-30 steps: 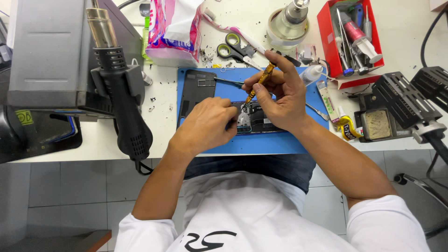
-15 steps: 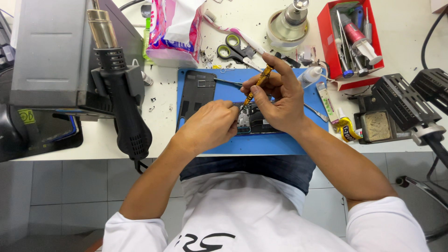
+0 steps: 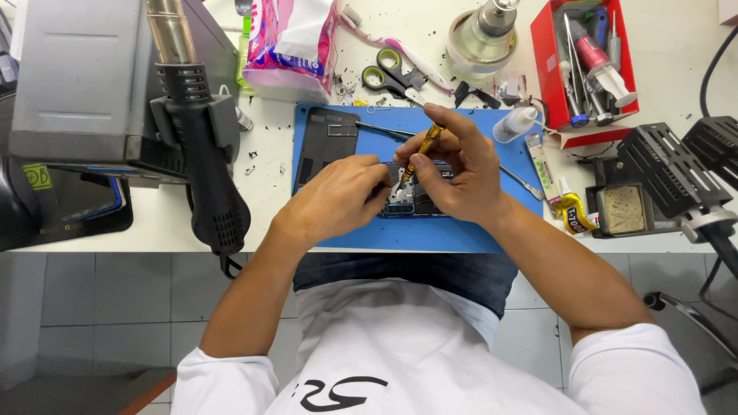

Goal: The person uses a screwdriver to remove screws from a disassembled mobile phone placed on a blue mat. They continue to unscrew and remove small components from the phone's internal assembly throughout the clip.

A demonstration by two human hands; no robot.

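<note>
The head view looks down on a white table (image 3: 192, 223) with a blue mat (image 3: 461, 234) in the middle. On the mat lies an opened phone (image 3: 419, 201), partly hidden under both hands. The left hand (image 3: 338, 196) rests on the left end of the phone, with its fingers curled and pressed together on it. The right hand (image 3: 457, 173) pinches a thin yellow screwdriver (image 3: 421, 150) between thumb and fingertips; the tool stands tilted and its tip comes down to the phone. A dark back cover (image 3: 327, 150) lies on the mat just left of the hands.

At the top edge of the table a pink and white soft package (image 3: 292, 42) stands behind the mat. A small white bottle (image 3: 513, 124) lies at the right upper corner of the mat. Beside the right side of the mat lie a long narrow tube (image 3: 540, 163) with a green label and a yellow and black tube (image 3: 570, 211). A red box (image 3: 588, 61) full of tools stands at the top right. A yellow square label (image 3: 34, 177) is seen at the far left.

Scissors (image 3: 392, 73) with yellow-green handles lie above the mat, next to a round glass jar (image 3: 480, 38). A black hot air gun (image 3: 204, 161) hangs on a grey station (image 3: 77, 77) at the left. A black stand (image 3: 669, 165) is at the right.
</note>
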